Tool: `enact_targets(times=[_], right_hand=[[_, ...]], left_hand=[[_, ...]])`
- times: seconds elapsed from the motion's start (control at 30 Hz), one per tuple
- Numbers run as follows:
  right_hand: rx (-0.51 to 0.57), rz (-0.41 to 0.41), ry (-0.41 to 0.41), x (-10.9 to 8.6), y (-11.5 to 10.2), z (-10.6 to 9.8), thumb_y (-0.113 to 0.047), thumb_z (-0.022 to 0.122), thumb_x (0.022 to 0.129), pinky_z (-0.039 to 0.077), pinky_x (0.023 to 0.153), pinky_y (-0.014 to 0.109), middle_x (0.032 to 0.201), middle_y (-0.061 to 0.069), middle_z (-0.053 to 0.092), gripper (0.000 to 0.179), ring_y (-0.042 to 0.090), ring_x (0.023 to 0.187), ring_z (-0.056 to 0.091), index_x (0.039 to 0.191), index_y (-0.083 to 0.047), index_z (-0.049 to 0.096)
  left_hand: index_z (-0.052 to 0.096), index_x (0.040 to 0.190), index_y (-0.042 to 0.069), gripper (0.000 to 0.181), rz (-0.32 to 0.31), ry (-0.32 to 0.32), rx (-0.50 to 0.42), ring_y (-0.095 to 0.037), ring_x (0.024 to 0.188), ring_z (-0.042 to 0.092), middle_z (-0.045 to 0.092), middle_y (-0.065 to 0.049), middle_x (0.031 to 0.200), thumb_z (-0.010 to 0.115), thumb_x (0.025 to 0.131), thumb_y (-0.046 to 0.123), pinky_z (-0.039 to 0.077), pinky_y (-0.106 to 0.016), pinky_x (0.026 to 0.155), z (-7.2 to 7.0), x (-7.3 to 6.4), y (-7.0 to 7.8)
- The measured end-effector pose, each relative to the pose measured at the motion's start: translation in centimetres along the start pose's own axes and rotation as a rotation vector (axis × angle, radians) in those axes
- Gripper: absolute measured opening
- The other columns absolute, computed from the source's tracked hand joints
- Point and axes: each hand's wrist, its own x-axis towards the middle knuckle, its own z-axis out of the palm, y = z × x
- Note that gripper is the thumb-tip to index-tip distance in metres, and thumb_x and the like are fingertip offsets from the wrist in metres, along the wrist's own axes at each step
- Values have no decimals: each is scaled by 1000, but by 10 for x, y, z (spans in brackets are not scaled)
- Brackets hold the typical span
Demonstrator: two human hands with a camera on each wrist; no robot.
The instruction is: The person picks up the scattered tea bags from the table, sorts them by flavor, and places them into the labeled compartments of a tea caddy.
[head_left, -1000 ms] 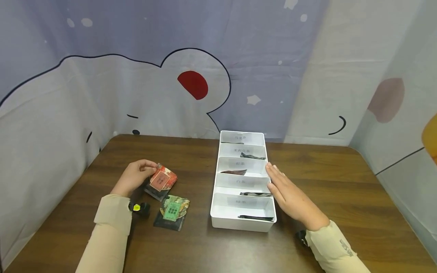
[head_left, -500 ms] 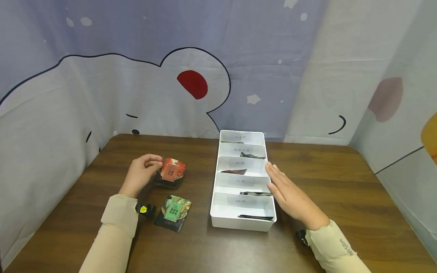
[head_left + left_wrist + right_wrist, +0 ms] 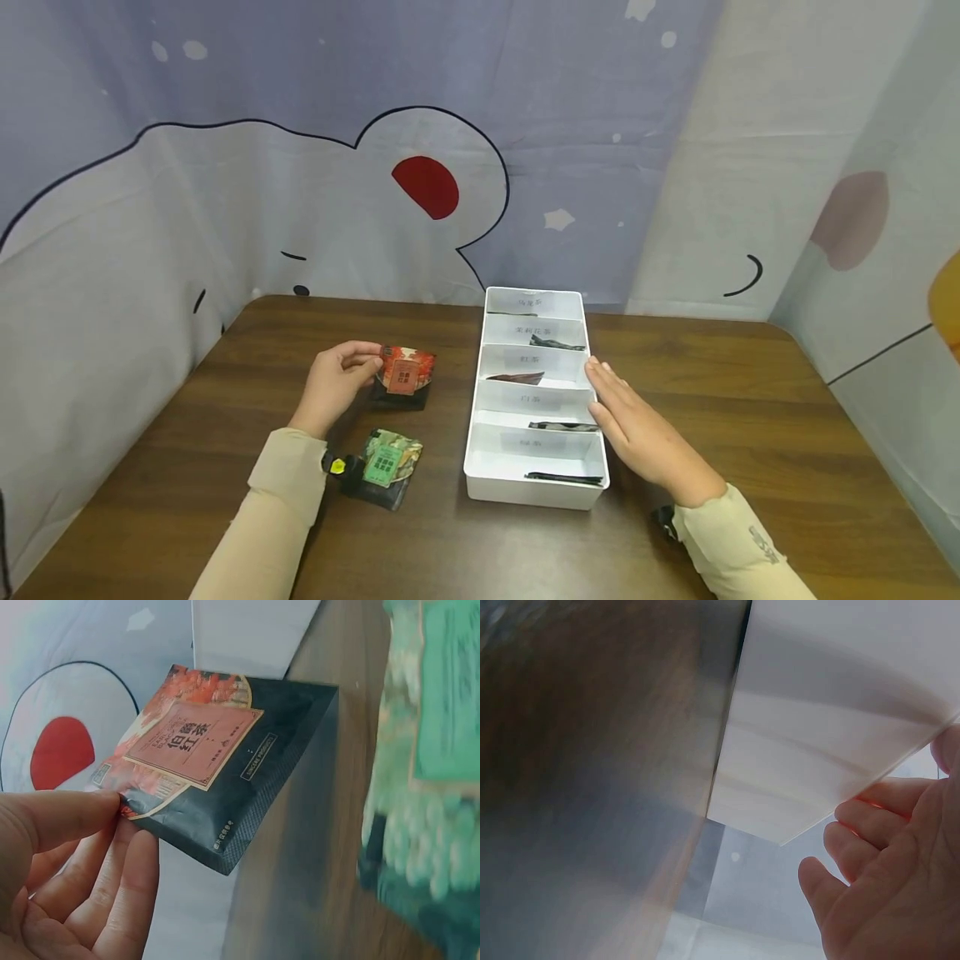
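Note:
Between thumb and fingers my left hand (image 3: 339, 383) pinches the left edge of a red and black tea sachet (image 3: 402, 377). The left wrist view shows the sachet (image 3: 202, 750) held up by one corner, its printed face in sight. Just below it, a green and black tea sachet (image 3: 386, 467) lies on the table, partly behind the wrist strap. My right hand (image 3: 637, 429) rests with straight fingers along the right rim of a white divided box (image 3: 536, 494). In the right wrist view its fingers (image 3: 870, 825) touch the box's upper edge.
The box has several labelled compartments in a row, each with a sachet standing in it, such as a dark one (image 3: 562, 478) in the nearest and a reddish one (image 3: 516, 378) mid-row. A printed curtain (image 3: 337, 208) hangs behind the wooden table (image 3: 712, 375).
My left hand has moved right with the red sachet, which has turned more upright and come nearer the box. The right hand and the box have stayed in place.

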Motion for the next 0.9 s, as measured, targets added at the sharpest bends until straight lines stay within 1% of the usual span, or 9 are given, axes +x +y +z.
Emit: enact_targets(times=[0.27, 0.37, 0.47, 0.6, 0.73, 0.9], right_hand=[[-7, -13, 9, -1, 1, 0, -25, 39, 111, 13, 126, 41, 165, 18, 24, 56, 37, 153, 17, 159, 0, 24], [-6, -11, 9, 0, 1, 0, -26, 39, 111, 14, 125, 43, 166, 17, 23, 56, 37, 153, 17, 159, 0, 24], [-3, -5, 10, 0, 1, 0, -27, 39, 111, 16, 125, 46, 166, 15, 23, 56, 36, 153, 17, 160, -1, 25], [-3, 1, 11, -1, 0, 0, -27, 39, 111, 15, 125, 45, 166, 15, 23, 56, 35, 153, 17, 160, -1, 25], [-7, -3, 10, -1, 0, 0, -26, 39, 111, 15, 125, 43, 166, 15, 23, 56, 36, 153, 17, 160, -1, 25], [-16, -8, 8, -1, 1, 0, -26, 39, 111, 15, 125, 44, 166, 15, 23, 56, 36, 153, 17, 159, 0, 25]], left_hand=[[65, 123, -4, 26, 26, 0, -63, -30, 103, 71, 69, -22, 113, 64, 101, 8, 61, -37, 85, 11, 0, 9], [64, 122, -5, 25, 36, 2, -94, -24, 99, 71, 68, -22, 112, 64, 100, 8, 61, -36, 85, 15, 0, 13], [64, 121, -5, 25, 45, 9, -127, -15, 93, 71, 68, -21, 110, 65, 100, 9, 61, -31, 82, 17, -1, 16], [63, 121, -6, 26, 60, 20, -188, -8, 90, 69, 67, -21, 109, 65, 100, 9, 60, -28, 82, 20, -1, 22], [62, 121, -7, 27, 72, 35, -223, -5, 88, 69, 66, -21, 109, 66, 100, 10, 60, -33, 85, 23, 1, 29], [63, 121, -6, 26, 85, 43, -242, -6, 87, 68, 66, -20, 108, 66, 99, 8, 60, -32, 84, 28, 6, 41]])
